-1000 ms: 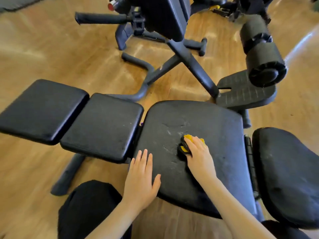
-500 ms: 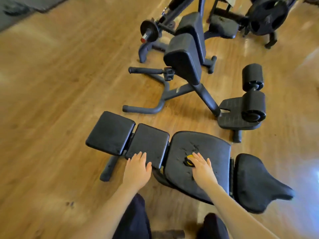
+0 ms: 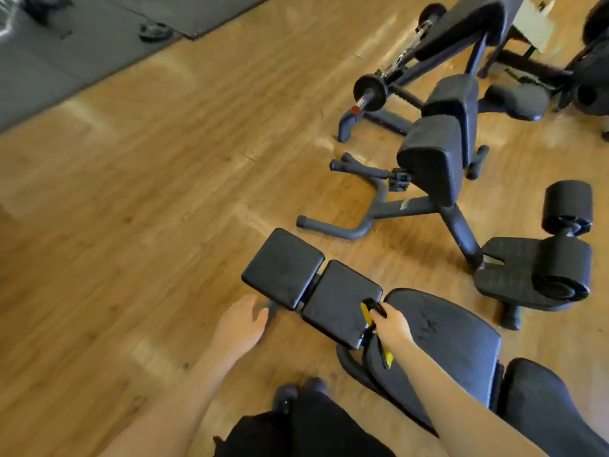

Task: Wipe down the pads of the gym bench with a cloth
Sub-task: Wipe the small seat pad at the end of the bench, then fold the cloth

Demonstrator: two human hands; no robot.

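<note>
The right hand (image 3: 392,326) hung over the gap between the second pad (image 3: 339,301) and the large worn pad (image 3: 441,338) of the gym bench. Its grip was curled round a yellow-and-black cloth (image 3: 370,316), one end bunched at the fingertips above the second pad's right corner, the other end trailing down past the wrist beside the bench frame. The left hand (image 3: 240,324) hovered off the bench, just left of the end pad (image 3: 283,267) and above the wooden floor (image 3: 148,225); its grip was loosely spread and held nothing. A saddle-shaped seat pad (image 3: 540,397) lay at the bench's right end. Beyond stood a hyperextension bench (image 3: 435,166) with foam rollers (image 3: 566,209), and dark rubber mats (image 3: 82,51) covered the far-left corner.
</note>
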